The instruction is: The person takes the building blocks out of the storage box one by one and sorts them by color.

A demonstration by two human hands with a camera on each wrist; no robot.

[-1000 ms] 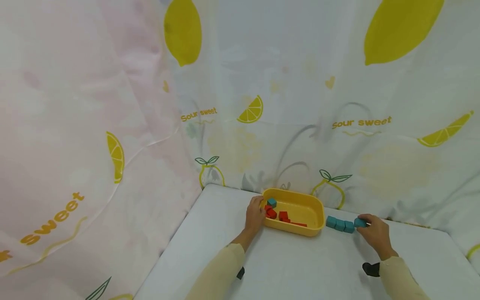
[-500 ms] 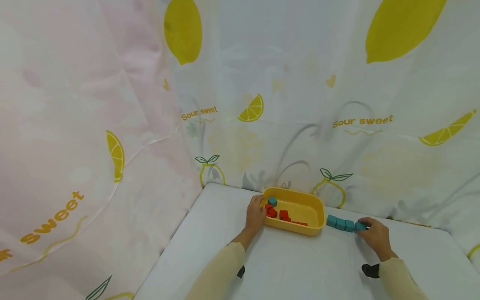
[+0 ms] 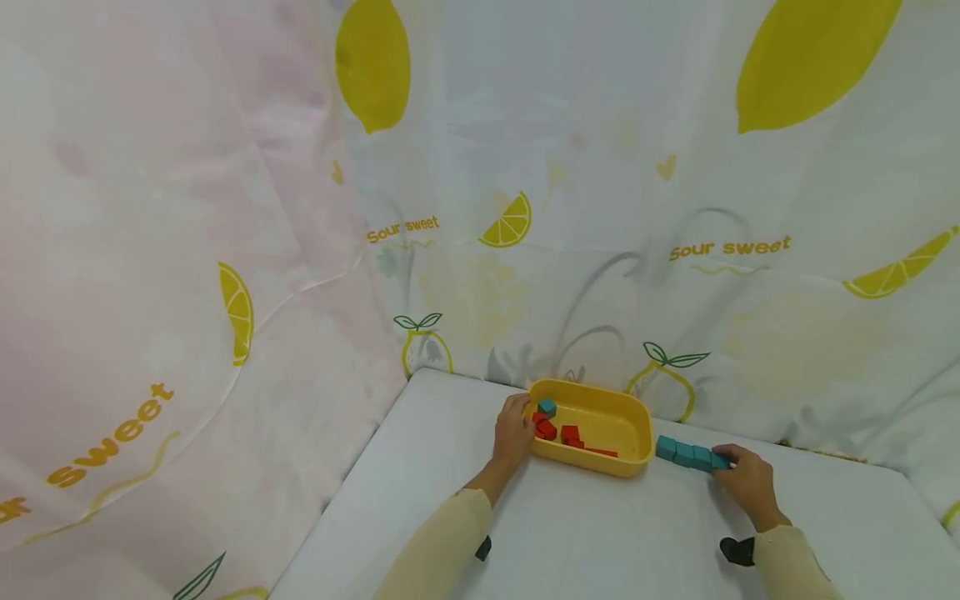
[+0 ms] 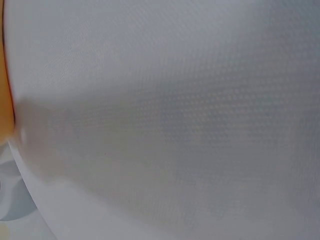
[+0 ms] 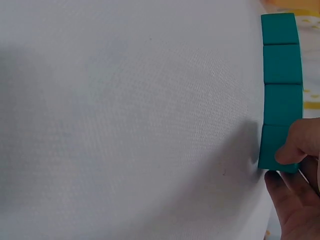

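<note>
On the white table, teal blocks [image 3: 682, 452] stand side by side in a straight row, their faces meeting in the right wrist view. My right hand [image 3: 750, 483] pinches the block at the right end [image 5: 272, 145], thumb on its near face and fingers at its outer end. To the left is a yellow plastic tray [image 3: 641, 437]. My left hand [image 3: 513, 433] grips the tray's left end, fingers at the rim. Inside the tray lie a teal block [image 3: 547, 407] and several red blocks [image 3: 570, 435]. Only the tray's edge [image 4: 5, 100] shows in the left wrist view.
A lemon-printed curtain [image 3: 480, 283] hangs behind the table and along its left side. The tray and the row sit near the table's back edge. White tabletop [image 3: 600, 533] stretches between the forearms, and a dark strap end [image 3: 738, 551] hangs by the right sleeve.
My right hand has lowered and slid its teal block left against the others, closing the gap in the row. The left hand stays at the tray.
</note>
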